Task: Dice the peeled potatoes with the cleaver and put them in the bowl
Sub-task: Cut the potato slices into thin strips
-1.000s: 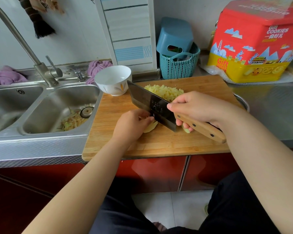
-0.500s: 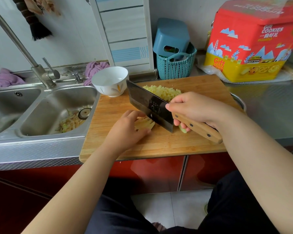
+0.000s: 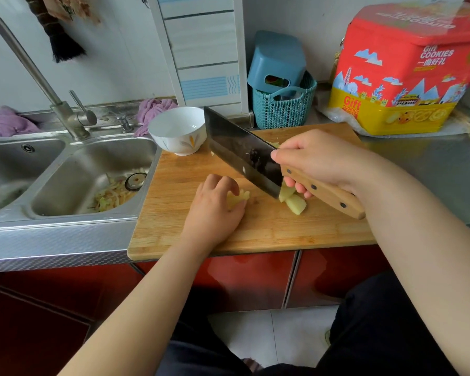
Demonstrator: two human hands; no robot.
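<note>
Forearms reach out from the person standing at the counter, over red cabinet doors (image 3: pixel 244 278) and a patch of pale floor tile. On the near half of the wooden cutting board (image 3: pixel 255 229) the left hand (image 3: pixel 215 210) lies palm down, its fingers curled over a small clump of cut potato (image 3: pixel 239 198) and pressing it to the wood. Just to its right, the right hand (image 3: pixel 318 161) is wrapped tightly round the pale wooden handle of the cleaver (image 3: pixel 242 153), thumb side toward the blade. The dark blade is raised and tilted, its tip pointing up and away toward the bowl, its heel corner down low and touching, or nearly touching, two potato wedges (image 3: pixel 293 202) that lie under the handle and the right hand's fingertips. The two hands are apart, with bare board between them.

Farther back, a sliver of diced potato (image 3: pixel 274 144) shows just over the top of the blade, mostly hidden by it. The white bowl (image 3: pixel 177 134) stands at the board's far left corner; I cannot see anything in it from here. Left of the board, a steel double sink (image 3: pixel 65 169) holds peelings round the drain, with a tap (image 3: pixel 65 115) and purple cloths (image 3: pixel 8 123) behind. At the back wall stand a teal basket (image 3: pixel 282 109) and a red and yellow cookie tin (image 3: pixel 407 71).
</note>
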